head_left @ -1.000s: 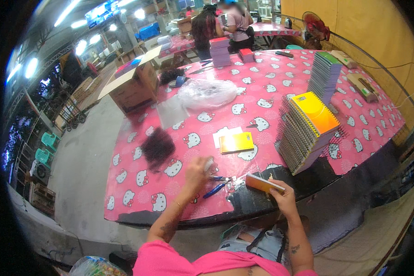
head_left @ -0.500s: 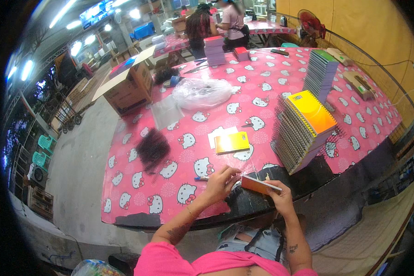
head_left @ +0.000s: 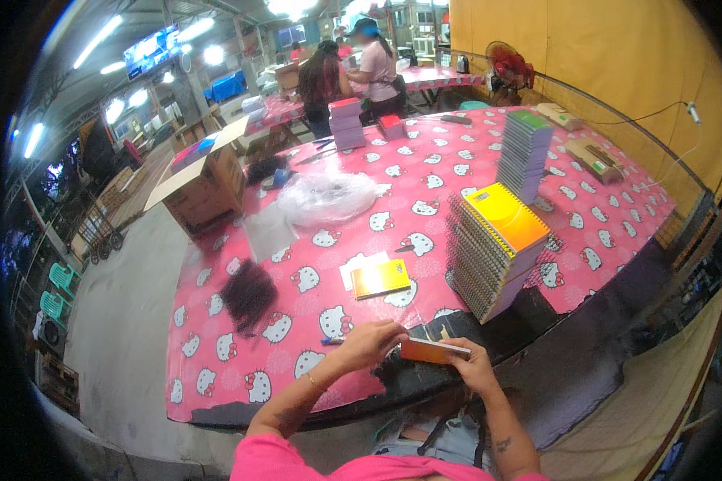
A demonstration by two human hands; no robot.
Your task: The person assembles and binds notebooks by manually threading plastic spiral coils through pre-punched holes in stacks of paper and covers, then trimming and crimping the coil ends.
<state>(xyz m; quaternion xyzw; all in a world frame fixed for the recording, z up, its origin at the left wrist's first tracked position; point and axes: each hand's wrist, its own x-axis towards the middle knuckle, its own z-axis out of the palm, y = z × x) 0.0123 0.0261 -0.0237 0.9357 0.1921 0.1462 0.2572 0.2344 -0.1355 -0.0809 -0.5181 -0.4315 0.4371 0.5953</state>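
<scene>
Over the table's near edge, my right hand [head_left: 475, 370] grips one end of a small orange-covered notebook [head_left: 435, 351], its white page edges showing along the top. My left hand [head_left: 374, 345] is at the notebook's other end, fingers pinched together; what lies between them is too small to make out. Beyond my hands a yellow spiral notebook [head_left: 380, 279] lies on white paper sheets [head_left: 353, 268]. A blue pen [head_left: 333, 341] is beside my left wrist. To the right stands a tall stack of spiral notebooks [head_left: 505, 220] with a yellow-orange cover on top.
A dark pile of what look like binding coils [head_left: 249, 295] lies left on the pink table cover [head_left: 321, 276]. Beyond are clear plastic [head_left: 329, 199], an open carton [head_left: 204, 192], a green-topped notebook stack [head_left: 524, 156] and a red-topped stack [head_left: 346, 127]. Two people stand farther back.
The view has tilted up and shifted, so the table things appear lower and farther left. Both hands stay at the notebook, which is now held more level.
</scene>
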